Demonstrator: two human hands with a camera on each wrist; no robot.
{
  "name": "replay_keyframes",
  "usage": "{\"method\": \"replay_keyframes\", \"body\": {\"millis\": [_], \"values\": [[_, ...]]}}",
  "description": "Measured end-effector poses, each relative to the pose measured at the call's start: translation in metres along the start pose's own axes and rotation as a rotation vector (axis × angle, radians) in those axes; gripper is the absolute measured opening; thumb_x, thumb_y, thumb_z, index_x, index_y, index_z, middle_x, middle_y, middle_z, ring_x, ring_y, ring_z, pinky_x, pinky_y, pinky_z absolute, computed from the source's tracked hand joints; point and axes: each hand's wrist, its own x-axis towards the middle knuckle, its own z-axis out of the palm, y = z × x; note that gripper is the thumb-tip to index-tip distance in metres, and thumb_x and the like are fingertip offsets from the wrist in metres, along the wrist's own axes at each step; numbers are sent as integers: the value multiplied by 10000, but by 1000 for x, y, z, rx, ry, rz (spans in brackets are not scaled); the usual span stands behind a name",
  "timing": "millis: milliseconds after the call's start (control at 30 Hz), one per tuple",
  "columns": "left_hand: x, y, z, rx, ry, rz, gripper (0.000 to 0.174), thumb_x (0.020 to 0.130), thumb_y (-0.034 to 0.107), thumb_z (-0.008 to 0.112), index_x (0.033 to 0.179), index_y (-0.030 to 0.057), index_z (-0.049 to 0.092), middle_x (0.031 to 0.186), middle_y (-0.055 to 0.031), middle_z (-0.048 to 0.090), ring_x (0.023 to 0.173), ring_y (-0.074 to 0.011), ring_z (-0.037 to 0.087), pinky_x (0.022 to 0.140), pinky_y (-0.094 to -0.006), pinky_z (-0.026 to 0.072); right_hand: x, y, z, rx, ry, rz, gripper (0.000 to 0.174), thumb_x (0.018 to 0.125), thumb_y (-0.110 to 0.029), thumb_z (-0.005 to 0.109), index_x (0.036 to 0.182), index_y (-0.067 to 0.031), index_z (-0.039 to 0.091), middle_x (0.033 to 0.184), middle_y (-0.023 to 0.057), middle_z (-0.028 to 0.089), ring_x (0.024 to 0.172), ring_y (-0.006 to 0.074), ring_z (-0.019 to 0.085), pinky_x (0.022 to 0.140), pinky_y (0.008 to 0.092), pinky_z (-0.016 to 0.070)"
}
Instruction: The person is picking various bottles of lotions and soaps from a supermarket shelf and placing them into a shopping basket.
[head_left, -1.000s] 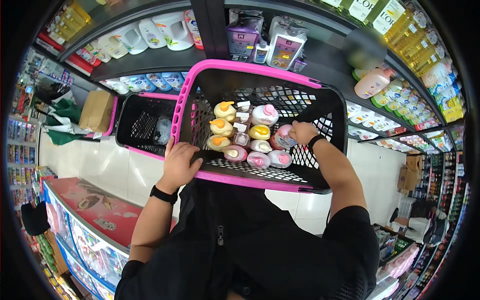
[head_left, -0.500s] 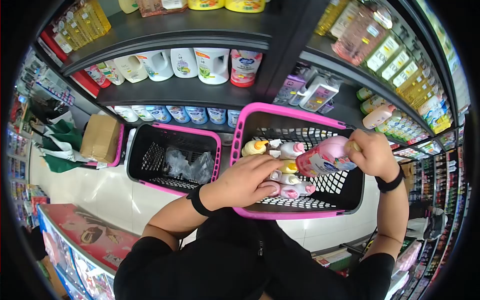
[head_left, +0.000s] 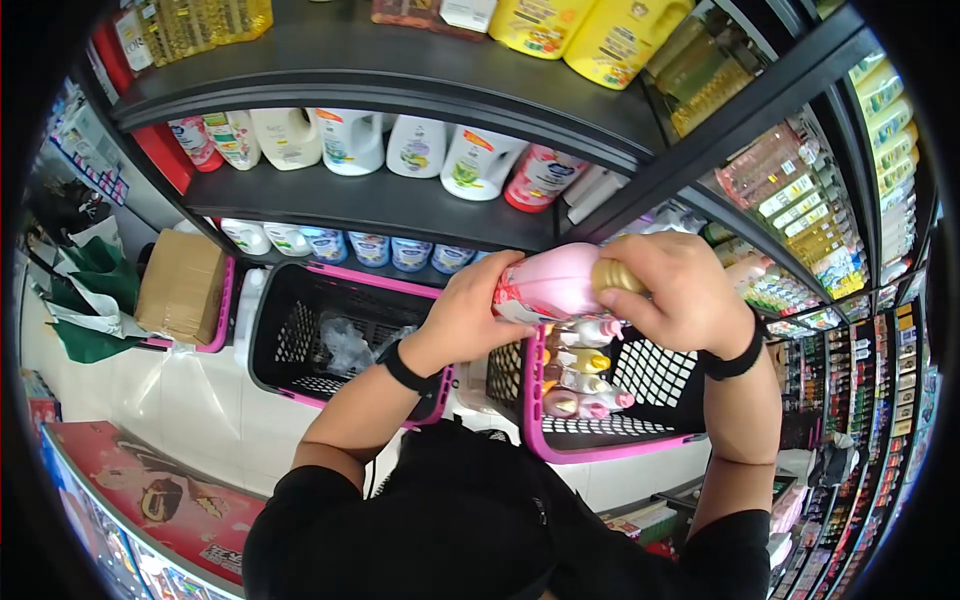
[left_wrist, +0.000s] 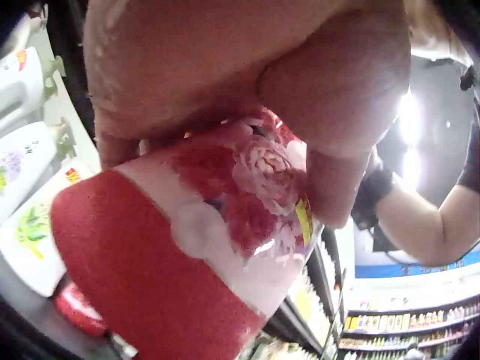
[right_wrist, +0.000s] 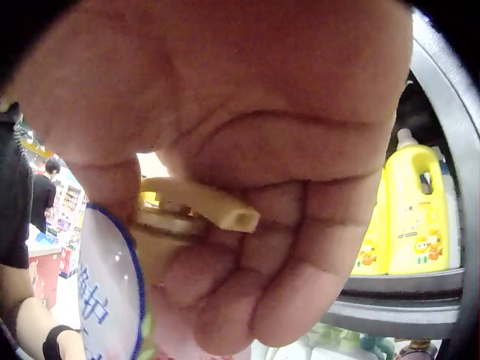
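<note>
A pink pump bottle (head_left: pixel 550 280) with a flowered label lies tilted on its side above the basket, between both hands. My left hand (head_left: pixel 465 315) grips it near its base; in the left wrist view the red bottom (left_wrist: pixel 150 255) of the bottle shows below the fingers. My right hand (head_left: pixel 685 285) grips the gold-beige pump top (head_left: pixel 615 283). The pump's spout (right_wrist: pixel 240 219) lies against the curled fingers in the right wrist view. Under the bottle, several pump bottles (head_left: pixel 582 362) stand in a black basket with a pink rim (head_left: pixel 610 452).
A second black basket (head_left: pixel 350 278) holding clear plastic bags (head_left: pixel 345 345) stands to the left. Beside it is a cardboard box (head_left: pixel 180 285). Ahead, a dark shelf (head_left: pixel 400 200) carries detergent bottles (head_left: pixel 480 160). A red display case (head_left: pixel 150 490) stands at the lower left.
The right hand has lifted the pink pump bottle out of the basket and moved it up and left. The left hand has gone from the basket's rim to the bottle. The view has shifted.
</note>
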Motion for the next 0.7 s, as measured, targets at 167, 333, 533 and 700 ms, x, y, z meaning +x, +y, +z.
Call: {"method": "replay_keyframes", "body": {"millis": [167, 333, 533, 700], "values": [[20, -70, 2, 119, 222, 32, 873, 626, 220, 919, 1360, 25, 488, 1376, -225, 528, 1263, -418, 537, 1064, -476, 447, 53, 16, 47, -79, 3, -21, 255, 857, -238, 711, 1012, -59, 617, 834, 163, 660, 788, 386, 655, 689, 472, 519], [55, -126, -3, 63, 132, -2, 885, 629, 202, 919, 1368, 6, 474, 1364, -234, 541, 1247, -417, 547, 1057, -468, 456, 73, 51, 91, -62, 67, 52, 263, 884, -264, 690, 1011, -49, 608, 878, 167, 676, 839, 385, 670, 731, 473, 532], [92, -142, 3, -15, 33, -59, 831, 673, 149, 896, 1367, 4, 463, 1261, -228, 615, 1188, -408, 594, 1014, -438, 482, 87, 87, 116, -31, 154, 187, 279, 916, -277, 671, 1085, -58, 631, 928, 181, 686, 905, 393, 668, 787, 472, 534], [122, -156, 11, -75, -3, -78, 810, 693, 154, 895, 1357, 12, 454, 1268, -217, 614, 1189, -374, 607, 1007, -411, 489, 98, 104, 119, 8, 126, 404, 376, 978, -361, 601, 1146, -25, 615, 1002, 245, 688, 962, 442, 654, 843, 528, 498]]}}
